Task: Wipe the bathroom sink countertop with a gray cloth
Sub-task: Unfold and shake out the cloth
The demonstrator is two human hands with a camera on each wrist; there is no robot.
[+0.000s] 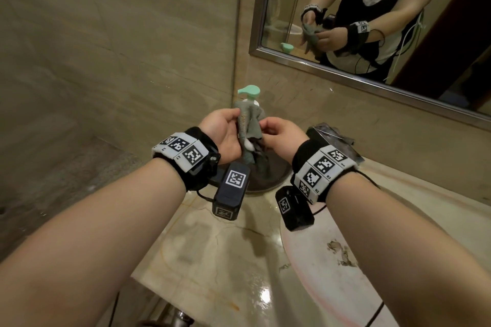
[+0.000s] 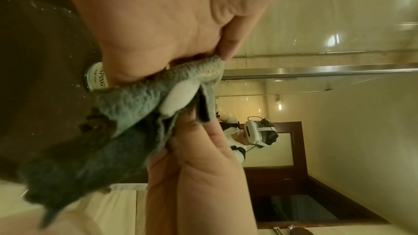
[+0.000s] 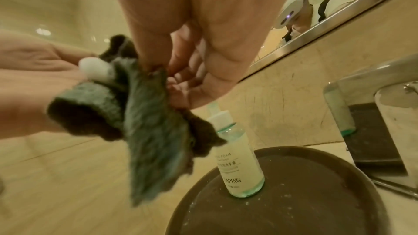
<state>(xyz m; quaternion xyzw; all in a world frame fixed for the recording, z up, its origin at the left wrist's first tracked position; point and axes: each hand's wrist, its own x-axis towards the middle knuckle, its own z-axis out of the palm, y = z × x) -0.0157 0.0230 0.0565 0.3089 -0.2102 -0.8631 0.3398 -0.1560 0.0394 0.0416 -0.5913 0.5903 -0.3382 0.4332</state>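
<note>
A gray cloth (image 1: pixel 248 127) hangs bunched between both hands above the back of the beige marble countertop (image 1: pixel 212 247). My left hand (image 1: pixel 225 130) grips the cloth's upper edge between thumb and fingers. My right hand (image 1: pixel 276 135) pinches the other side of the cloth. A blob of white foam (image 2: pixel 178 97) sits on the cloth (image 2: pixel 126 106), also seen in the right wrist view as the foam (image 3: pixel 95 68) on the cloth (image 3: pixel 153 131). The cloth's lower end dangles over a dark round tray (image 3: pixel 305 194).
A green pump soap bottle (image 3: pixel 239 163) stands on the dark tray in the corner, its pump head (image 1: pixel 249 90) behind the cloth. A shiny box (image 1: pixel 334 141) stands to the right. The white sink basin (image 1: pixel 345 260) lies front right. A mirror (image 1: pixel 372 21) hangs above.
</note>
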